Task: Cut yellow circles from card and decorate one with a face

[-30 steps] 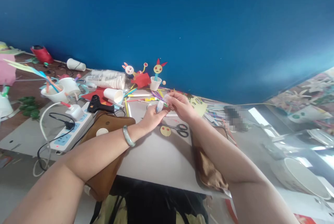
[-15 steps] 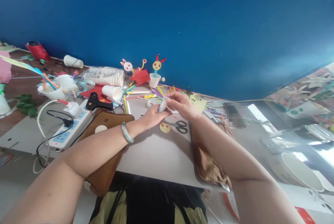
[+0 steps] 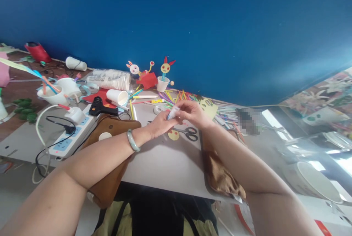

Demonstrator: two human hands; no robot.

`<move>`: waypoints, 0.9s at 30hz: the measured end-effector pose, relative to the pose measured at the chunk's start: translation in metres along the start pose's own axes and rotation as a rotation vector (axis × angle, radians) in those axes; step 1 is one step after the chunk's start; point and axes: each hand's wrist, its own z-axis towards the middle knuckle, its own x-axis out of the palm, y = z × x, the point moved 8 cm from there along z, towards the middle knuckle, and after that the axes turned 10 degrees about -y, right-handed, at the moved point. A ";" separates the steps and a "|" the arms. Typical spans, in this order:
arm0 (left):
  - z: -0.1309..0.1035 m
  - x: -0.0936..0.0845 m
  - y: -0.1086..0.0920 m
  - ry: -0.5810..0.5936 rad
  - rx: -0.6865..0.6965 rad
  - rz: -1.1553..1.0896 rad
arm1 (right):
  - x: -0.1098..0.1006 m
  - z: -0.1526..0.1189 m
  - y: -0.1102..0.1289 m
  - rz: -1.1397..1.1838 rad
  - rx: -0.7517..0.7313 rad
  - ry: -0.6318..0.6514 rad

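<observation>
My left hand point(image 3: 161, 124), a bangle on its wrist, holds a small whitish, partly see-through thing point(image 3: 173, 112) with a bluish end. What it is I cannot make out. My right hand point(image 3: 191, 113) pinches at its right side, fingers bent together; whether something separate is in them is hidden. Just below the hands lie dark-handled scissors point(image 3: 191, 133) and a round yellow paper face point(image 3: 173, 135) with red eyes. A roll of clear tape point(image 3: 158, 110) is behind my left hand.
A black glue gun point(image 3: 101, 107) lies by a power strip point(image 3: 64, 140) with cables on the left. Behind stand a paper cup with a yellow figure point(image 3: 163, 84) and stacked cups point(image 3: 110, 80). Pipe cleaners point(image 3: 222, 107) spread rightward. Brown cushions point(image 3: 110, 148) flank the work surface.
My right hand has turned slightly and its fingers have curled in lower beside the whitish thing. My left hand keeps its hold. The view has shifted slightly.
</observation>
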 end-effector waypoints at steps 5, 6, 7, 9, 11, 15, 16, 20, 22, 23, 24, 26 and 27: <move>0.006 -0.010 -0.001 -0.096 0.078 0.138 | -0.001 0.004 0.022 -0.339 -0.137 0.041; 0.007 -0.012 -0.002 -0.115 0.101 0.159 | 0.000 0.003 0.024 -0.382 -0.150 0.040; 0.008 -0.014 -0.003 -0.138 0.132 0.182 | 0.003 0.003 0.024 -0.396 -0.152 0.042; 0.011 -0.018 -0.004 -0.185 0.195 0.227 | 0.009 0.001 0.021 -0.362 -0.127 0.045; 0.013 -0.022 -0.003 -0.227 0.242 0.257 | 0.015 -0.001 0.014 -0.310 -0.099 0.040; 0.015 -0.026 -0.006 -0.264 0.333 0.265 | 0.023 -0.005 0.002 -0.236 -0.091 0.015; 0.015 -0.026 -0.006 -0.262 0.341 0.268 | 0.022 -0.005 0.000 -0.223 -0.089 0.002; 0.018 -0.031 -0.002 -0.313 0.290 0.294 | 0.006 0.006 -0.005 -0.291 -0.065 -0.052; 0.014 -0.040 -0.011 -0.441 0.375 0.325 | -0.016 0.022 -0.006 -0.283 -0.061 -0.236; 0.009 -0.043 -0.019 -0.509 0.466 0.354 | -0.029 0.030 -0.009 -0.231 -0.043 -0.358; 0.003 -0.044 -0.028 -0.559 0.572 0.394 | -0.037 0.038 -0.016 -0.166 -0.007 -0.438; -0.008 -0.038 -0.042 -0.562 0.755 0.493 | -0.028 0.056 -0.038 -0.100 0.124 -0.358; -0.011 -0.034 -0.046 -0.531 0.794 0.542 | -0.017 0.063 -0.049 -0.087 0.180 -0.267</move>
